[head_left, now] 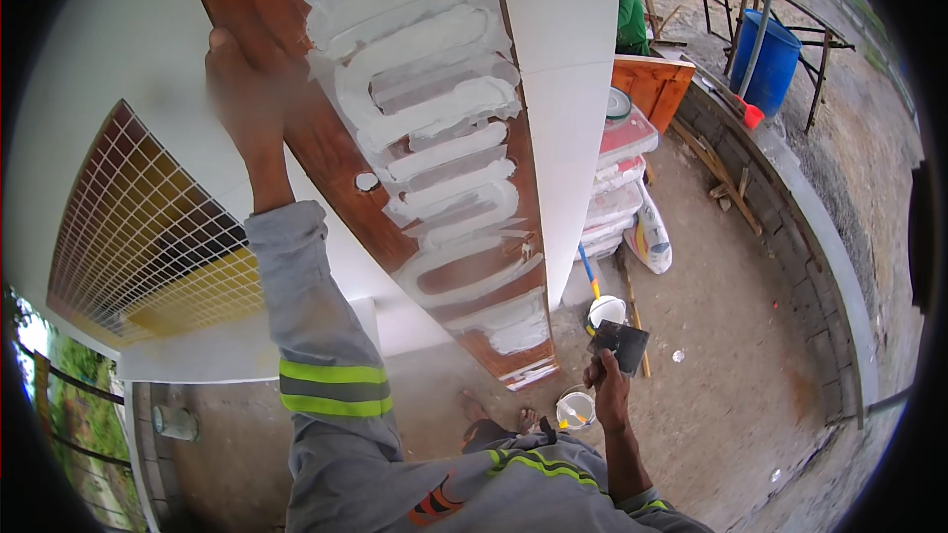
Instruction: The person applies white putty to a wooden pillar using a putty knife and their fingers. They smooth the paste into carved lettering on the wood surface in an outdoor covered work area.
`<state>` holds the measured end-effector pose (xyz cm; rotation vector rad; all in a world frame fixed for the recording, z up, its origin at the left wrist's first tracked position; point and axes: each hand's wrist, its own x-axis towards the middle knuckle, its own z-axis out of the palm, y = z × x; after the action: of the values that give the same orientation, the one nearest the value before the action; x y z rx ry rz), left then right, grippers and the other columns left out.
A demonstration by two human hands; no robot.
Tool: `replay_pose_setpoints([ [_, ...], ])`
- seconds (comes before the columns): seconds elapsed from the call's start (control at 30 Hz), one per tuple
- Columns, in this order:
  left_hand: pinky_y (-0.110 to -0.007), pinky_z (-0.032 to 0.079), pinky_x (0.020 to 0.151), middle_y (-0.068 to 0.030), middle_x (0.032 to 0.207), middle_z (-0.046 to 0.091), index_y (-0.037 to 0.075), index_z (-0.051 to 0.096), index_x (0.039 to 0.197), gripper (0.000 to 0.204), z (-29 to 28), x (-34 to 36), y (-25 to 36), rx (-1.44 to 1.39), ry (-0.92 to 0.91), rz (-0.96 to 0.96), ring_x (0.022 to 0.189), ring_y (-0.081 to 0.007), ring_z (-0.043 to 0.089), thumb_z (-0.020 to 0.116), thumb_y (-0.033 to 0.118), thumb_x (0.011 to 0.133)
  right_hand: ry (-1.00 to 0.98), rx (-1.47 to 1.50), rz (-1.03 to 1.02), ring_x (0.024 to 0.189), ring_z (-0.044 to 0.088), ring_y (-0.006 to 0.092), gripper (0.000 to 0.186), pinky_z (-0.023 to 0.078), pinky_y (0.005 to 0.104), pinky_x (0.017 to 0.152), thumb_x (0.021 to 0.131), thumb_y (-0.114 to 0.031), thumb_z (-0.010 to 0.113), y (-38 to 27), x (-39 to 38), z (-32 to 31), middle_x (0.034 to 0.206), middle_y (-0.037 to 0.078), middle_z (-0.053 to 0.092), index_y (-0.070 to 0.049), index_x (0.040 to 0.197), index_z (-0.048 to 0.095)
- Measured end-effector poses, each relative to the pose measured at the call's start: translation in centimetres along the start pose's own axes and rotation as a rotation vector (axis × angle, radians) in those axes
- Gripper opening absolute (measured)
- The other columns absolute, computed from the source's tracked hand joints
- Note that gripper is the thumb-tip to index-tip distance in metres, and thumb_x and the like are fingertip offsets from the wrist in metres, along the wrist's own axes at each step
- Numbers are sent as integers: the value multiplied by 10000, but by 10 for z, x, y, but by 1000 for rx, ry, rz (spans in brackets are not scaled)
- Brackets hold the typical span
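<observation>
A brown wooden door stands upright in front of me, its face covered with bands of white putty. A round hole goes through it near its left edge. My left hand is closed on that edge, partly blurred by a smear in the picture. My right hand grips a putty knife with a wide dark blade, held low to the right and apart from the door. Below it on the floor stands a white bucket with a yellow-handled tool in it. My bare feet are beneath the door.
Another white bucket and a blue-and-yellow handled tool are by the white wall. Stacked bags and an orange-brown wooden panel sit behind. A low block wall curves along the right; a blue barrel is outside it.
</observation>
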<state>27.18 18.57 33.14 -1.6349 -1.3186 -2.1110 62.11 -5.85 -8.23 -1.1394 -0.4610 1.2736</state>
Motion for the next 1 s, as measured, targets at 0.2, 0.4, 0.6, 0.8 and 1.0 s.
replay_pose_setpoints([
  [0.2,-323,429,909,-122,1109,616,-56,577,1180,544,-1,-3,11,-118,45,-103,1010,-206,556,344,416,1041,10,-19,17,582,458,120,342,387,282,556,975,-361,563,-8,-3,3,656,3,450,-29,892,558],
  [0.4,-324,427,915,-126,1098,622,-64,580,1170,553,-2,-3,10,-134,46,-87,1009,-206,555,347,420,1041,7,-16,36,577,480,128,355,394,280,555,973,-364,564,-6,-2,4,646,13,472,-17,896,567],
  [0.6,-327,419,941,-136,1138,618,-76,571,1197,569,0,-5,11,-119,41,-80,1040,-217,554,347,423,1043,33,-20,31,563,479,124,338,392,281,543,972,-343,568,-3,-1,5,637,12,490,-31,843,590],
  [0.8,-344,432,874,-129,1031,620,-54,576,1108,546,0,-4,8,-94,86,-36,953,-229,559,363,442,1026,20,-22,24,570,472,131,346,397,285,556,972,-363,569,-1,-1,4,639,10,465,-30,877,569],
  [1.0,-370,447,804,-144,910,641,-32,602,1010,550,2,-2,4,-82,122,-30,852,-260,572,365,465,1011,32,-31,35,566,450,120,332,382,288,552,979,-362,558,-5,-2,4,652,5,458,-41,896,553],
])
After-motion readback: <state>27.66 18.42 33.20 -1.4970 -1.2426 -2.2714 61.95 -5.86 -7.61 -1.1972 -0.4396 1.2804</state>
